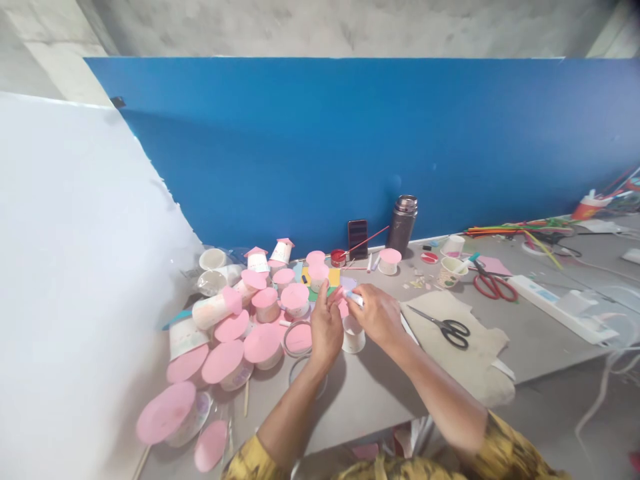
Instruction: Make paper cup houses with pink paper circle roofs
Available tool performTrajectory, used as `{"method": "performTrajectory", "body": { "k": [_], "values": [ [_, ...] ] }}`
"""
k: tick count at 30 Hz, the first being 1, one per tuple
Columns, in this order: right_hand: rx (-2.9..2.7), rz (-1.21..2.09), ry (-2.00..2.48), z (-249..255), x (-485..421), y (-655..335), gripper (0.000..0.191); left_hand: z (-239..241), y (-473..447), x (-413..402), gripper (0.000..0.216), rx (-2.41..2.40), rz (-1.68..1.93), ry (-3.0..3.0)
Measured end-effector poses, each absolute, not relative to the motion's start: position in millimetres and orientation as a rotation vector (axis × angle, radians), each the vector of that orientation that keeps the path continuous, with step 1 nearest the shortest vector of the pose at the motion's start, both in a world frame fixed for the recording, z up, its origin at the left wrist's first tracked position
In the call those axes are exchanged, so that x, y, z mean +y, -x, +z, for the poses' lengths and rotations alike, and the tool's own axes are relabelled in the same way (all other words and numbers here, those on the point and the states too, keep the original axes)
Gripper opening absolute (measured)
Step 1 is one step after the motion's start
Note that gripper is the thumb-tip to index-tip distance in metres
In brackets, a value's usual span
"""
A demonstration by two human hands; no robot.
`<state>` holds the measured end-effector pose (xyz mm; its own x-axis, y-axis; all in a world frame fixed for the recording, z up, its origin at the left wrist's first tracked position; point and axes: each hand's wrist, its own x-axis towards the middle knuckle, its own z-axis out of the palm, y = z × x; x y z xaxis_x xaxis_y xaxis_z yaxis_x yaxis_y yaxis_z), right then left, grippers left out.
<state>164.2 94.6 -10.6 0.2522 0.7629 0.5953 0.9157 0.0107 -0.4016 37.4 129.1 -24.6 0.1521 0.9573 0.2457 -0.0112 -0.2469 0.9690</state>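
Note:
Pinched in my left hand point(327, 328), thumb up, is a small piece of pink paper point(337, 295). My right hand point(379, 316) is closed round a white tube with blue markings point(355, 297), its tip at the pink paper. What the tube contains cannot be seen. Just below and between both hands, a white paper cup point(353, 339) stands on the table; my hands partly cover its top. To the left of my left hand are several paper cups topped with pink discs, one of them a cup point(295, 300) close to my fingers.
Black-handled scissors point(453, 331) lie on a beige cloth point(480, 360) at the right. Beyond are red-handled scissors point(493, 287), a white power strip point(555, 310) and a patterned cup point(451, 273). A dark flask point(403, 223) and a phone point(357, 239) stand by the blue partition point(300, 153).

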Motion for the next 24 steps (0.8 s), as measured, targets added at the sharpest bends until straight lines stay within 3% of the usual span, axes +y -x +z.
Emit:
{"method": "performTrajectory", "body": {
  "k": [5,12,20,24],
  "values": [
    [-1.452,-0.242,1.774,-11,87,-177,0.012,-19,-37,129,0.063,0.996,1.330,-1.507],
    [-1.532,-0.176,1.714,-12,76,-174,0.013,-21,-43,131,0.039,0.962,1.340,-1.386],
    [-1.562,-0.167,1.679,-16,80,-172,0.012,-22,-43,133,0.048,0.931,1.193,-1.260],
    [-1.579,-0.151,1.631,-17,81,-172,0.014,-20,-42,133,0.039,0.941,1.130,-1.235]
  ]
}}
